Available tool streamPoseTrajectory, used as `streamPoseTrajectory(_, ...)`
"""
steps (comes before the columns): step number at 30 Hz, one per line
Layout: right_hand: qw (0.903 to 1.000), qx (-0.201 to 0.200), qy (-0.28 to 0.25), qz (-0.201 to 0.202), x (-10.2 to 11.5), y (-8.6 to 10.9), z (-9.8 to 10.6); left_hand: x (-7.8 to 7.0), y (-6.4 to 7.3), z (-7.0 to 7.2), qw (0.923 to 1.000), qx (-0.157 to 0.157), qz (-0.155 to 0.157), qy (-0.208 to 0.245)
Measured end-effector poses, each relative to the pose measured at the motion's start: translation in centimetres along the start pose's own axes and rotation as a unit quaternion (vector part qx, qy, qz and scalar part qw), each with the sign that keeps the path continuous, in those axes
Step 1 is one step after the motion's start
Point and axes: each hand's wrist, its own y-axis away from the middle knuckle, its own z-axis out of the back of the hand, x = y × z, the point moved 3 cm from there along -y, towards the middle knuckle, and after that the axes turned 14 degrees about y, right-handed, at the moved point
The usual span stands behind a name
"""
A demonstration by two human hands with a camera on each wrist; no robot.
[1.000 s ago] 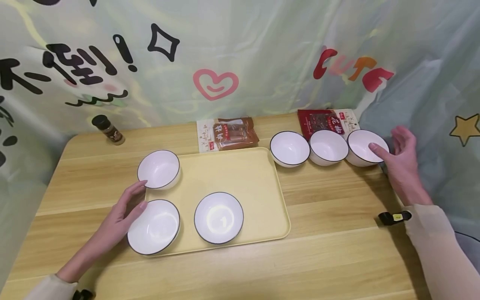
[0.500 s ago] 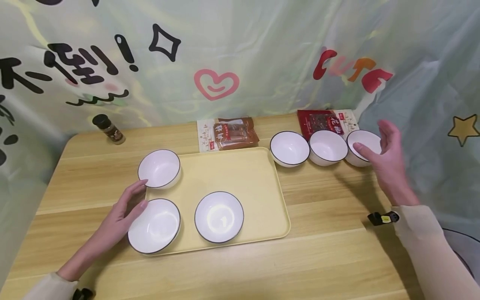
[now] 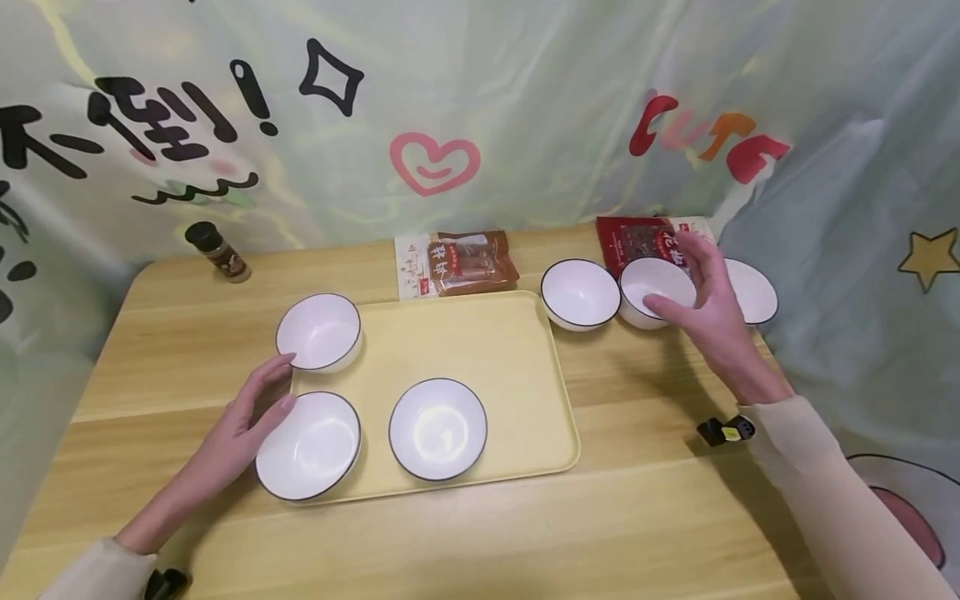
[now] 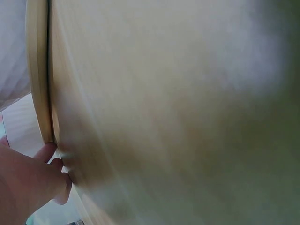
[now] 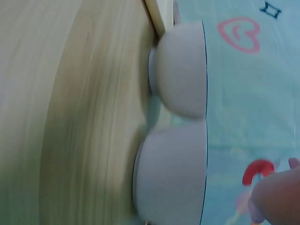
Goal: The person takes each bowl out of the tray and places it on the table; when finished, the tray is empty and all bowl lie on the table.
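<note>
My left hand (image 3: pixel 243 425) is at the left edge of the yellow tray (image 3: pixel 517 375), between a white bowl (image 3: pixel 318 332) behind and another white bowl (image 3: pixel 307 446) in front. In the left wrist view its fingers (image 4: pixel 47 152) reach the tray's rim. A third white bowl (image 3: pixel 438 429) sits on the tray, toward its front. Over on the right, my right hand (image 3: pixel 716 321) hovers with thumb and fingers apart beside the middle bowl (image 3: pixel 656 287) of a row. It partly covers the row's right bowl (image 3: pixel 753 292). The row's left bowl (image 3: pixel 580 293) is close to the tray's corner.
A brown spice packet (image 3: pixel 457 264) lies behind the tray, and a red spice packet (image 3: pixel 637 237) behind the row. A dark-capped spice jar (image 3: pixel 217 252) stands at the back left of the wooden table (image 3: pixel 600 533). A printed cloth (image 3: pixel 525 108) hangs along the back and right.
My right hand has moved left from the right bowl of the row to the middle one, leaving the right bowl where it was. The left hand has stayed in place.
</note>
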Motion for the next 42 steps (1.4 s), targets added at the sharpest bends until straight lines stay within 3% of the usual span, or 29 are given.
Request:
streamPoseTrajectory(5, 0.9968, 0.050, 0.054, 0.031, 1.2, 0.2, -2.5, 0.0, -0.2, 0.0, 1.0000, -0.003, 0.001, 0.003)
streamPoseTrajectory(12, 0.9903, 0.113, 0.018, 0.079, 2.3, 1.1, -6.4, 0.2, -0.2, -0.1, 0.9999, -0.007, -0.008, 0.003)
streamPoseTrajectory(16, 0.9834, 0.152, 0.026, 0.096, 2.8, 1.7, -8.5, 0.2, -0.3, -0.2, 0.9997, -0.008, -0.023, 0.003)
streamPoseTrajectory(20, 0.9730, 0.200, 0.042, 0.108, 3.2, 2.7, -10.4, 0.3, -0.3, -0.3, 0.9994, -0.005, -0.034, 0.005)
streamPoseTrajectory(24, 0.9615, 0.249, 0.065, 0.096, 3.4, 3.6, -12.1, 0.3, -0.2, -0.3, 0.9997, -0.007, -0.024, 0.005)
streamPoseTrajectory(33, 0.9330, 0.329, 0.111, 0.093, 3.3, 5.3, -15.8, 0.3, 0.0, -0.3, 0.9996, -0.015, -0.025, 0.004)
streamPoseTrajectory(42, 0.9066, 0.401, 0.075, 0.108, 3.2, 7.3, -19.3, 0.3, -0.1, -0.3, 0.9998, -0.014, -0.010, 0.008)
